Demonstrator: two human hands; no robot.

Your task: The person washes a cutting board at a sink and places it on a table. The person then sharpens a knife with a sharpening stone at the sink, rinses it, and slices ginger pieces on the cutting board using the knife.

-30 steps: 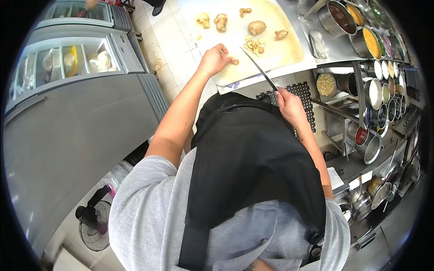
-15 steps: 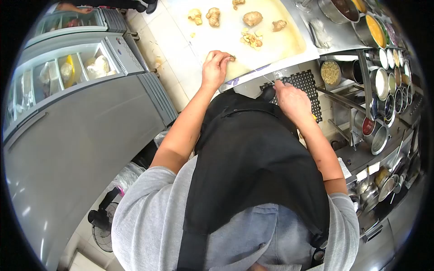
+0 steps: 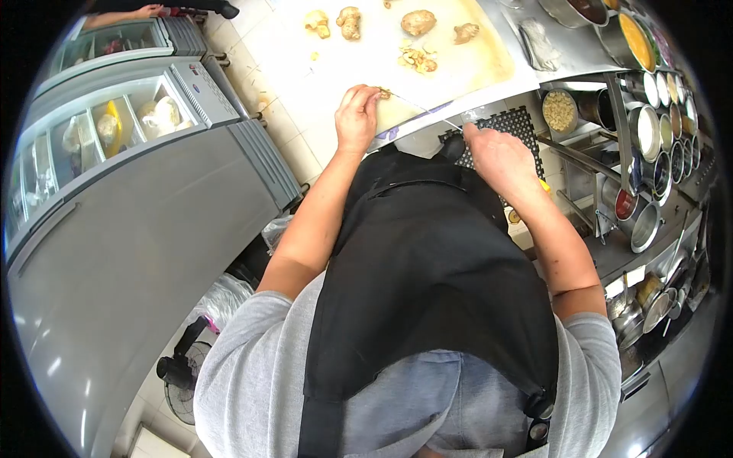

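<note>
My left hand [image 3: 357,120] pinches a small piece of ginger [image 3: 384,94] at the near edge of a pale cutting board [image 3: 458,72]. In my right hand [image 3: 502,159] is a knife [image 3: 430,111]; its thin blade points left and its tip reaches the ginger piece. The knife's handle is hidden in my fist. Farther up the board lie larger ginger roots, among them a big rounded one [image 3: 418,23], a knobbly one [image 3: 350,24] and a paler one [image 3: 317,24]. A small heap of ginger bits [image 3: 418,59] sits near the middle.
A crumpled cloth [image 3: 539,44] lies right of the board, near a pot of orange liquid [image 3: 635,44]. Below are a pot of pale chopped pieces [image 3: 560,111] and a black perforated mat [image 3: 513,131]. Glass-topped freezers [image 3: 145,191] stand at left. Another person's hand [image 3: 149,11] shows at top left.
The knife blade has come up to the ginger piece and shows more fully. My right hand has turned slightly; my left still pinches the piece. The view has shifted a little.
</note>
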